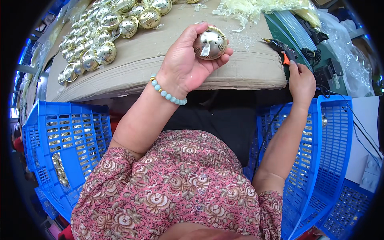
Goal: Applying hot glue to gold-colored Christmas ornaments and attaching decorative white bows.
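My left hand [188, 62] is raised over the cardboard work surface [160, 68] and holds a shiny gold metal ball [211, 42] with cut-out slots; a pale bead bracelet [168, 93] circles that wrist. My right hand [301, 82] rests at the right edge of the cardboard, fingers on the grip of a black glue gun [282, 50] with an orange trigger. The gun lies on the surface with its nozzle pointing left.
Many more gold balls [98, 36] are heaped at the far left of the cardboard. Clear glue sticks [292, 24] and pale plastic scraps [252, 8] lie at the back right. Blue plastic crates stand on the left [64, 136] and the right [328, 160].
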`<action>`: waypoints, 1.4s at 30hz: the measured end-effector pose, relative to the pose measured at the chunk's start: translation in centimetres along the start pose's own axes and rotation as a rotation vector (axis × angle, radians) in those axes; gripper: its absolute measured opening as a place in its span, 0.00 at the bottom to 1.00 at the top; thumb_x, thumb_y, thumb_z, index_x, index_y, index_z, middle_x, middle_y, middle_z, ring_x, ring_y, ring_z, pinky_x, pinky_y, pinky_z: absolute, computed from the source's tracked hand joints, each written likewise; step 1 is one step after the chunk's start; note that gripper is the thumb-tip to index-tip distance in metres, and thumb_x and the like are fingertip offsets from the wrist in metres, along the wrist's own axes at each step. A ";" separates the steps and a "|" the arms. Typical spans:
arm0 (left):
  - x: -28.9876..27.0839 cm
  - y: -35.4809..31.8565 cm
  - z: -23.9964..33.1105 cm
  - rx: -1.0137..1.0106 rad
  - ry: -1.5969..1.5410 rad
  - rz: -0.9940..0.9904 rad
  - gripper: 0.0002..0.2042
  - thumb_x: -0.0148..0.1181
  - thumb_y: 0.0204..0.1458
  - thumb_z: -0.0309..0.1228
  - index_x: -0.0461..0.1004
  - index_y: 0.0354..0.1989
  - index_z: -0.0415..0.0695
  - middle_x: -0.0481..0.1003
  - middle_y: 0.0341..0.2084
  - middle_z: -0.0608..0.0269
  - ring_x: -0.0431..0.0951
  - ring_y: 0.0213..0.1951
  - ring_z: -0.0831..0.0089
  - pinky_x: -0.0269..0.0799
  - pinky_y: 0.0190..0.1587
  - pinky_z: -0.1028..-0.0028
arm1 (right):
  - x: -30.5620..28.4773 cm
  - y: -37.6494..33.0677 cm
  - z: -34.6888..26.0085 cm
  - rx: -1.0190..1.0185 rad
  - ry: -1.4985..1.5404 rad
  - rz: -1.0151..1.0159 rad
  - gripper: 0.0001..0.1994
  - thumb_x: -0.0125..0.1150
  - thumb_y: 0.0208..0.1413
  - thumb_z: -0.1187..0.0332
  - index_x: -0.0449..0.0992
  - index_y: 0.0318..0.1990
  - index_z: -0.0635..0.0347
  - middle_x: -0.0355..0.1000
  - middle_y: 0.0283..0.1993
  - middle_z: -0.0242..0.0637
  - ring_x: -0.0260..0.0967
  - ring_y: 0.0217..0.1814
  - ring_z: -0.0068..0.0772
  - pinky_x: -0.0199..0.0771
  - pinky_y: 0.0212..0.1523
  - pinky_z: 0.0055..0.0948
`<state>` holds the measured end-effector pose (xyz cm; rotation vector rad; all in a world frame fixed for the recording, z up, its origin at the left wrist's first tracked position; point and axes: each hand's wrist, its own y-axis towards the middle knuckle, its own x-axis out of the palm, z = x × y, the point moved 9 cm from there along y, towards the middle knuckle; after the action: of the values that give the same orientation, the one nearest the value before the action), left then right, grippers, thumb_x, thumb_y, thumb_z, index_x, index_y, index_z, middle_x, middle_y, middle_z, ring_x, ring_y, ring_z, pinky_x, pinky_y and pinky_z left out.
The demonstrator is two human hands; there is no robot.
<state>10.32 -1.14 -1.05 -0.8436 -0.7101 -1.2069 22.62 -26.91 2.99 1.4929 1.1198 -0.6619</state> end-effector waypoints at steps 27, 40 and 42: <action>1.0 0.6 -1.7 -0.028 -0.021 0.024 0.14 0.52 0.56 0.39 0.68 0.40 0.40 0.72 0.34 0.53 0.74 0.38 0.57 0.73 0.43 0.61 | -2.5 -7.8 -8.5 -0.119 1.492 -0.557 0.18 0.53 0.54 0.70 0.67 0.51 0.70 0.72 0.42 0.44 0.64 0.34 0.21 0.64 0.39 0.20; 0.9 0.9 -2.0 0.014 -0.065 0.087 0.12 0.51 0.56 0.39 0.66 0.36 0.42 0.71 0.29 0.56 0.73 0.32 0.63 0.73 0.40 0.60 | -1.2 -8.3 -8.5 -0.060 1.507 -0.504 0.16 0.53 0.57 0.67 0.68 0.48 0.70 0.69 0.32 0.34 0.58 0.29 0.18 0.59 0.32 0.18; 0.8 0.9 -2.1 -0.003 -0.069 0.075 0.12 0.52 0.55 0.39 0.69 0.34 0.41 0.74 0.31 0.57 0.74 0.36 0.64 0.70 0.45 0.60 | -1.1 -8.4 -8.5 -0.049 1.515 -0.499 0.15 0.53 0.57 0.67 0.68 0.47 0.70 0.69 0.32 0.34 0.58 0.29 0.18 0.58 0.31 0.18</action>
<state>11.46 -3.22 -1.61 -0.9103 -0.7262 -1.1168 13.16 -19.48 2.43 1.5960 2.6497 0.3760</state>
